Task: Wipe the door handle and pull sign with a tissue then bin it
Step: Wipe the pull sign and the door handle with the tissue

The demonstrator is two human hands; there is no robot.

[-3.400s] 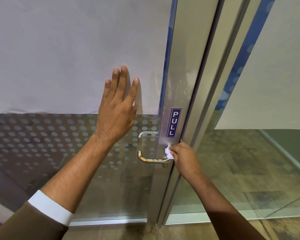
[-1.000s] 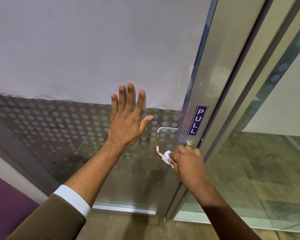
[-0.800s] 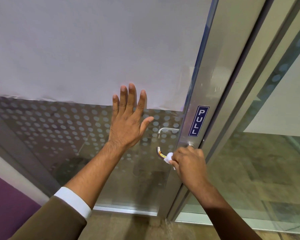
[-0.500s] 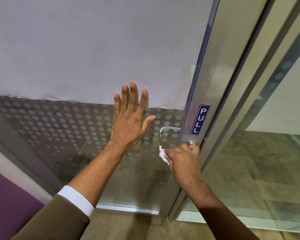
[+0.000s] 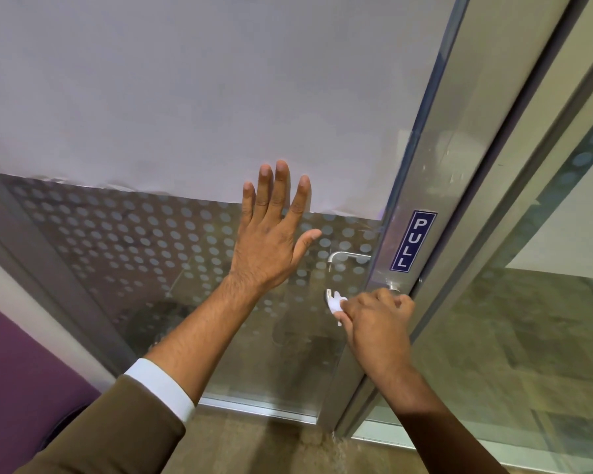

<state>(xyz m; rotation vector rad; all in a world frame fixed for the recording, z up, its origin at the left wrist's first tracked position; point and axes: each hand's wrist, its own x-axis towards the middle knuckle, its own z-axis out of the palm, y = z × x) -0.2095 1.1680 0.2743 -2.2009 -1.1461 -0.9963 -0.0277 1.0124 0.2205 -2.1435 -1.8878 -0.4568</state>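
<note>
A silver lever door handle (image 5: 329,295) sticks out to the left from the door's metal stile, and only its curved tip shows. My right hand (image 5: 377,316) is closed over the handle with a crumpled white tissue (image 5: 337,303) pressed against it near the tip. A blue PULL sign (image 5: 413,241) with white letters sits on the stile just above the hand. My left hand (image 5: 271,234) lies flat on the glass pane with fingers spread, left of the handle. A second handle (image 5: 348,257) is seen through the glass.
The glass door (image 5: 151,241) has a white frosted upper part and a dotted band below. The metal stile (image 5: 435,172) and frame run diagonally to the right, with another glass panel (image 5: 528,336) beyond. A purple wall (image 5: 11,364) is at the lower left.
My right hand with the tissue slid left along the handle from its base toward the curved tip. My left hand stayed flat on the glass. The camera tilted and moved closer.
</note>
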